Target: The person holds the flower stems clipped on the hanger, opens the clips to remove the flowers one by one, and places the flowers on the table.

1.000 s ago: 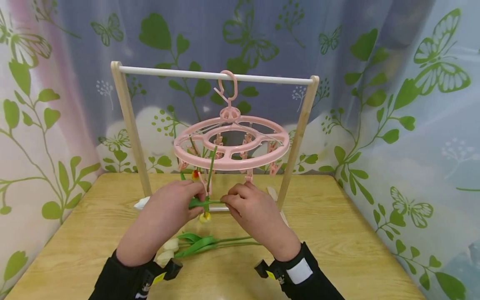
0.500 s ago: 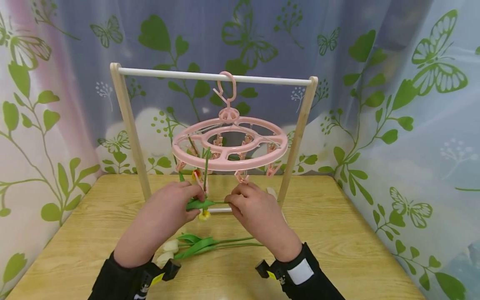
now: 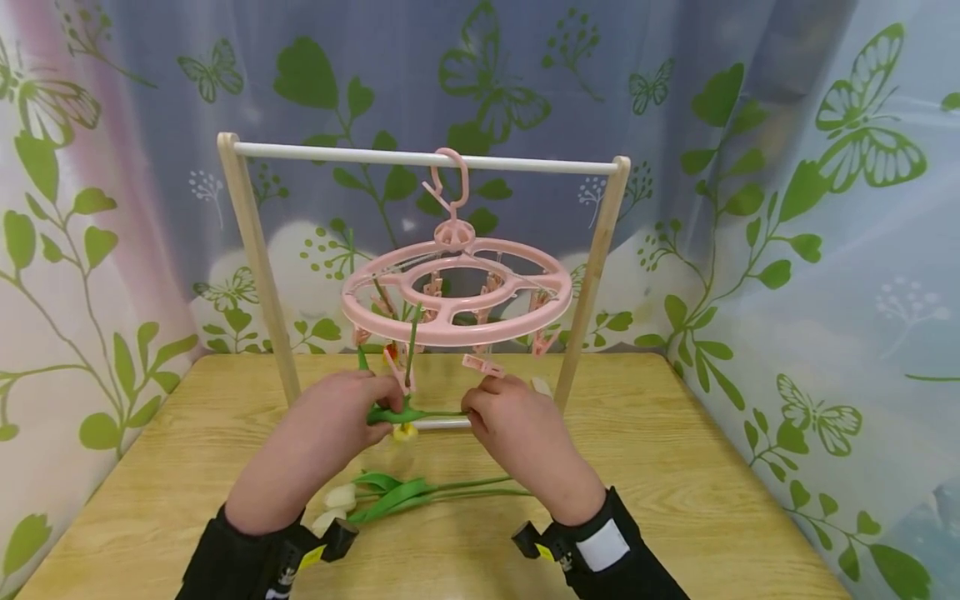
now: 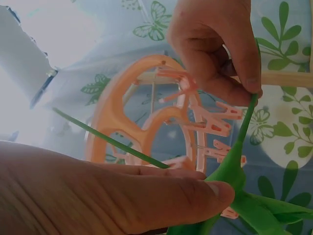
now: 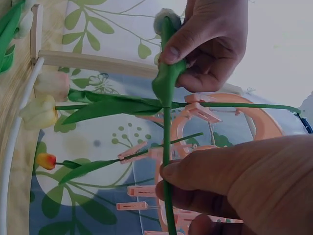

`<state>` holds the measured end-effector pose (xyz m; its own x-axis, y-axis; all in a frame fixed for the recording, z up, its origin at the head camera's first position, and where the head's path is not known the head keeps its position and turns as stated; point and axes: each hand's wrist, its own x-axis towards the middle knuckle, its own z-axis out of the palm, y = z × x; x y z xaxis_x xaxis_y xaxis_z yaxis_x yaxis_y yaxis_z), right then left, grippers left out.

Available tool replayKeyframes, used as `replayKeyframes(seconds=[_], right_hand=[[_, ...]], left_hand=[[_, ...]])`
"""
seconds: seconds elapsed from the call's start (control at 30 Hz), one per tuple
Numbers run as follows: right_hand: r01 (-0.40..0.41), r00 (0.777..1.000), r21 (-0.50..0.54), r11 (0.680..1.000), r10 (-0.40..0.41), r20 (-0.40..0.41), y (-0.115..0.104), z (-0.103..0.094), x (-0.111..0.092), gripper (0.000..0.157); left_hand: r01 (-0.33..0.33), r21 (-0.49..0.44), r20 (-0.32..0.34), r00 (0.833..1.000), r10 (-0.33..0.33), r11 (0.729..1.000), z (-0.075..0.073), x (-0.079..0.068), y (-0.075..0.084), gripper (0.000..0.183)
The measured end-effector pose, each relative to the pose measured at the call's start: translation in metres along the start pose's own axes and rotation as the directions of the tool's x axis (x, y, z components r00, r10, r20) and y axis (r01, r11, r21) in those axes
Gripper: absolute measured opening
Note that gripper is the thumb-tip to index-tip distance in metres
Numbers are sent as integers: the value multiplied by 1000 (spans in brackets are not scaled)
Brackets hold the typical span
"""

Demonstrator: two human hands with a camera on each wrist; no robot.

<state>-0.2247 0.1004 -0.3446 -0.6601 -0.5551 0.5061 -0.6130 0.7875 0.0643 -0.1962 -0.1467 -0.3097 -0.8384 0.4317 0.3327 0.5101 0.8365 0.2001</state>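
My left hand (image 3: 337, 417) grips a tulip by its green leaves (image 5: 167, 81), and the pale bloom (image 5: 165, 20) shows beyond those fingers in the right wrist view. My right hand (image 3: 517, 429) pinches the same tulip's stem (image 4: 248, 115) between thumb and fingers, so the stem lies nearly level between both hands. Just above the right knuckles a pink clothes peg (image 3: 483, 365) hangs tilted. Over both hands is the round pink peg hanger (image 3: 457, 335). From it hang a yellow tulip (image 3: 406, 432) close to the left fingers and a red-orange tulip (image 5: 46, 161) farther back, blooms down.
The hanger hooks over the white rail (image 3: 337, 155) of a wooden-sided stand (image 3: 258, 267). White tulips (image 3: 341, 497) with green leaves lie on the wooden table (image 3: 675, 500) in front of it. More pegs (image 5: 131, 206) dangle around the ring. A patterned curtain surrounds the table.
My right hand has shifted slightly right, with more stem showing between the hands. The peg above it has swung from upright to nearly level. The left hand keeps its grip.
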Motion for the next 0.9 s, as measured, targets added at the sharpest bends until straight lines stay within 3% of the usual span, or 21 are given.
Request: replayKeyframes(seconds=[0.13, 0.33, 0.67, 0.9], right_hand=[[-23, 1000, -4, 1000, 23, 21, 1, -1, -1, 6], [-60, 992, 7, 998, 58, 115, 1, 1, -1, 7], [-54, 980, -2, 999, 54, 193, 1, 13, -1, 5], [-56, 965, 21, 998, 49, 258, 3, 17, 1, 6]], left_hand=[[16, -12, 28, 999, -15, 1000, 2, 2, -2, 25], [46, -57, 96, 995, -40, 997, 10, 6, -6, 23], [119, -95, 183, 978, -100, 988, 24, 8, -12, 19], [127, -153, 250, 965, -86, 980, 29, 13, -18, 18]])
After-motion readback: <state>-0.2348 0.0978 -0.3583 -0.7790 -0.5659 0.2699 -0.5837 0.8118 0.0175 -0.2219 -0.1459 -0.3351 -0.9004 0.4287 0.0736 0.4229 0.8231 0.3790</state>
